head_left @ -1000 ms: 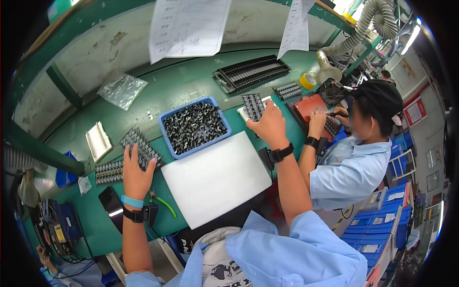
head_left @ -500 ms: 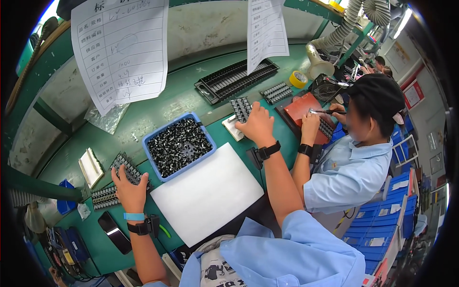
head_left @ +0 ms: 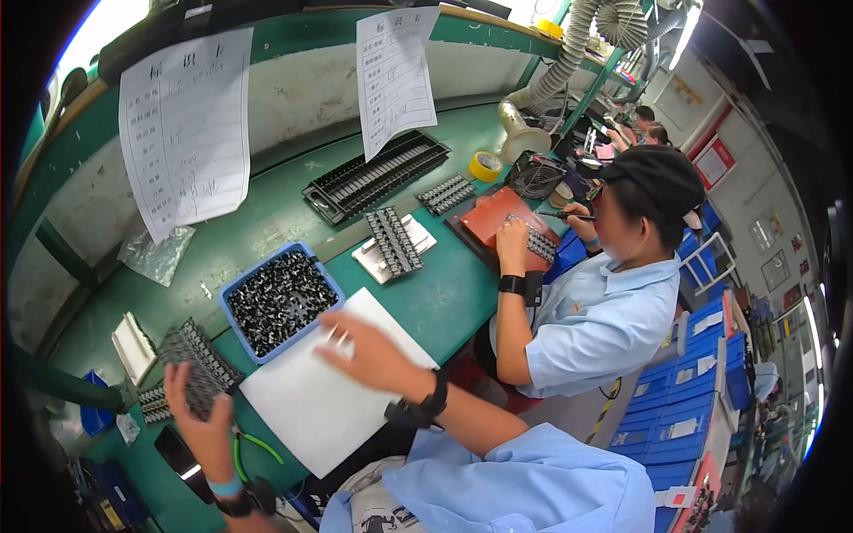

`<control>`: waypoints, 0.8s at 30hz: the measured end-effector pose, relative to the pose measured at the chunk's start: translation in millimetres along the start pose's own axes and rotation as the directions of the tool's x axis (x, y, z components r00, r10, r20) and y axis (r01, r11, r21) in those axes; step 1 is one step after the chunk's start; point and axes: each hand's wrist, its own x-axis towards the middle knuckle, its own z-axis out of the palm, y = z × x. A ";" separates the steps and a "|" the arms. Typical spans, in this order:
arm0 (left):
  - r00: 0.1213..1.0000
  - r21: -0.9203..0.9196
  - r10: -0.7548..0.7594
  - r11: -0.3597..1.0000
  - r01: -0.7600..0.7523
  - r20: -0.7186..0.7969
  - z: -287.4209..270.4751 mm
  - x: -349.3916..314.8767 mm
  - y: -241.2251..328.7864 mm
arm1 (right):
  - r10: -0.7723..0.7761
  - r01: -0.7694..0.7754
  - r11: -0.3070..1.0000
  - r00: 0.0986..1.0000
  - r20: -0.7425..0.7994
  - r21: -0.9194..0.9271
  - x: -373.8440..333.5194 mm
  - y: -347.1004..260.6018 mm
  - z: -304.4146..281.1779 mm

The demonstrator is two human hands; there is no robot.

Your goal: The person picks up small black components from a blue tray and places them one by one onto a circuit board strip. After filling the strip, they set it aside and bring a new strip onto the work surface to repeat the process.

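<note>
Lower left, dark strips (head_left: 199, 350) show behind the left hand (head_left: 204, 437), fingers wide, contact unclear; near centre, a white sheet (head_left: 306, 413) lies below the right hand (head_left: 371, 355), fingers parted.

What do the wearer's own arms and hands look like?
Both are ungloved. The left hand wears a light blue wristband and black strap; the right hand, a black band with a black box. The right sleeve is short and light blue.
</note>
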 end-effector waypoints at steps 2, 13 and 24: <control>0.986 -0.061 0.060 0.997 -0.051 0.158 29.9 -42.2 43.1 | 0.097 -0.192 0.924 0.955 0.281 0.331 -16.8 -3.9 33.7; 0.939 -0.254 -0.146 0.939 0.230 0.311 72.9 -81.4 -3.3 | 0.321 -0.391 0.910 0.876 0.359 0.140 -12.8 6.2 51.1; 0.859 0.175 0.184 0.938 -0.299 0.478 54.0 -10.7 16.9 | -0.082 0.142 0.912 0.982 0.168 -0.384 67.5 12.2 42.2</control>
